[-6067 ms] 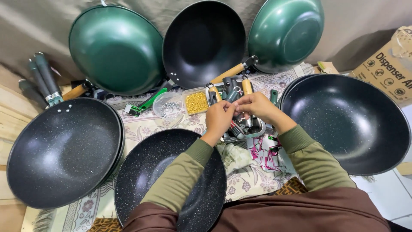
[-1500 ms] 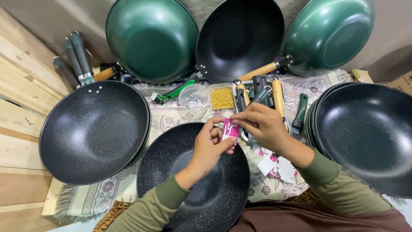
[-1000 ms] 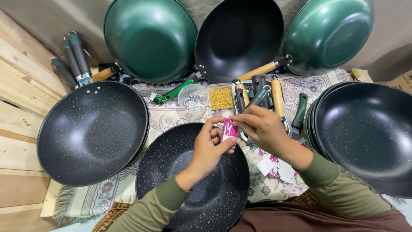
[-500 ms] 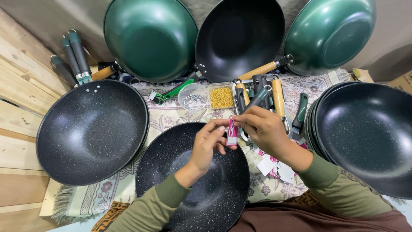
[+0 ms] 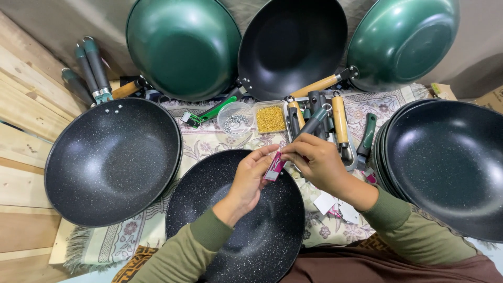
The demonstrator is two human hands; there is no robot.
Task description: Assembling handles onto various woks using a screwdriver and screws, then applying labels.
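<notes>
My left hand (image 5: pixel 251 175) and my right hand (image 5: pixel 317 160) meet above the far rim of a black speckled wok (image 5: pixel 236 230) that lies in front of me. Both pinch a small pink and white card tag (image 5: pixel 274 166) between their fingertips. Under my right hand a dark grey pan handle (image 5: pixel 314 121) points away from me; whether that hand also grips it I cannot tell. More loose tags (image 5: pixel 332 204) lie on the patterned cloth (image 5: pixel 209 139) by my right wrist.
Another black wok (image 5: pixel 112 160) sits at left, a stack of black woks (image 5: pixel 445 165) at right. Two green woks (image 5: pixel 183 47) (image 5: pixel 403 39) and a black one (image 5: pixel 293 44) lean against the back wall. Loose wooden handles (image 5: pixel 339 119), a tub of yellow bits (image 5: pixel 270 118) and a round tub of metal parts (image 5: pixel 235 119) lie between.
Earlier both hands worked among the handles further back. Over the last second they hold the pink tag over the wok rim, shifting it only slightly.
</notes>
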